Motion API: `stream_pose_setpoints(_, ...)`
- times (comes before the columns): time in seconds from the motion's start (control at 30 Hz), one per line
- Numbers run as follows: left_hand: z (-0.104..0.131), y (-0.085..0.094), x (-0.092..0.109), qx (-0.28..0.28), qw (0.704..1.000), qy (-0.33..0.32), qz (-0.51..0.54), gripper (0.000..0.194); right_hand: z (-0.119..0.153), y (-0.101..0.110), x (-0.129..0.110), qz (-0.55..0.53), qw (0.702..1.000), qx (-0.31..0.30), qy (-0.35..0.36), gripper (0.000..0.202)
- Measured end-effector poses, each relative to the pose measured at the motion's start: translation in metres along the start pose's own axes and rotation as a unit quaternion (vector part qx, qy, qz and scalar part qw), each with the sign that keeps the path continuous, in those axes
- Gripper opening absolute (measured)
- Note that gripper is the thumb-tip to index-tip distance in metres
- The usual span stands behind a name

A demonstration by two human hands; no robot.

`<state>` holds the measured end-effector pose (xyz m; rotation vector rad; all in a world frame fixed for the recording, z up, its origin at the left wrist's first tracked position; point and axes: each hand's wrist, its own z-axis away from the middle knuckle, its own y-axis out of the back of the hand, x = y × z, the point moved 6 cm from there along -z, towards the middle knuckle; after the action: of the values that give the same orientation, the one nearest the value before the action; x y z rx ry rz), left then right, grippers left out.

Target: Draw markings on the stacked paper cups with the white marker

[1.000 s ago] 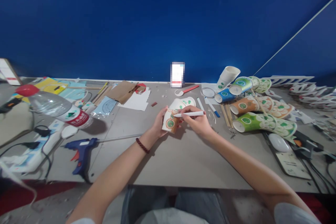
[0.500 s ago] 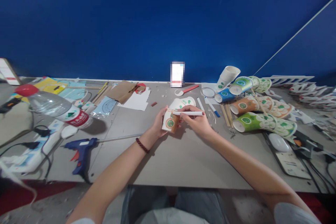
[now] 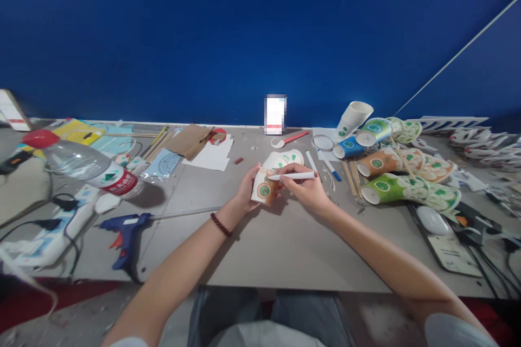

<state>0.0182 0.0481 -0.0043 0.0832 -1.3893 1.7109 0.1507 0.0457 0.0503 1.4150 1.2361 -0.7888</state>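
Note:
My left hand [image 3: 246,191] is wrapped round a brown and white paper cup [image 3: 264,193] with a green round logo, held tilted over the middle of the table. In my right hand [image 3: 305,187] is a white marker [image 3: 299,176] with a red end, pinched between the fingers. Its tip meets or nearly meets the upper side of the cup. Just behind the held cup lie white paper cups [image 3: 293,157] with green leaf prints.
A blue glue gun [image 3: 132,233] and a water bottle [image 3: 91,168] lie at the left. Joined coloured cups [image 3: 382,191], a cup stack [image 3: 353,119], wooden sticks [image 3: 350,179] and a white mouse [image 3: 433,220] are at the right. A screen [image 3: 275,115] stands at the back.
The marker's tip has shifted slightly left and down on the cup. Both hands otherwise keep their places and their holds.

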Motion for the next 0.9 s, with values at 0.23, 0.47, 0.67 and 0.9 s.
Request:
stream_pose_setpoints(0.23,0.0005,0.0006,0.0001,0.007,1.0,0.002,0.005,0.055,0.0014,-0.0013,0.0014,-0.01,1.0,-0.004,0.0,0.009)
stream_pose_setpoints(0.47,-0.0017,0.0017,-0.0013,-0.011,1.0,0.005,0.008,0.051,0.0006,-0.001,0.0003,-0.006,1.0,-0.005,0.001,0.008)
stream_pose_setpoints(0.67,-0.0002,0.0012,0.0,0.003,1.0,0.001,0.0,0.055,0.0005,-0.001,-0.0006,0.011,1.0,-0.003,-0.008,0.011)
stream_pose_setpoints(0.9,-0.0015,0.0027,-0.0013,-0.011,1.0,0.004,0.008,0.051,0.0012,-0.0012,-0.0018,0.0,1.0,-0.01,-0.002,0.008)
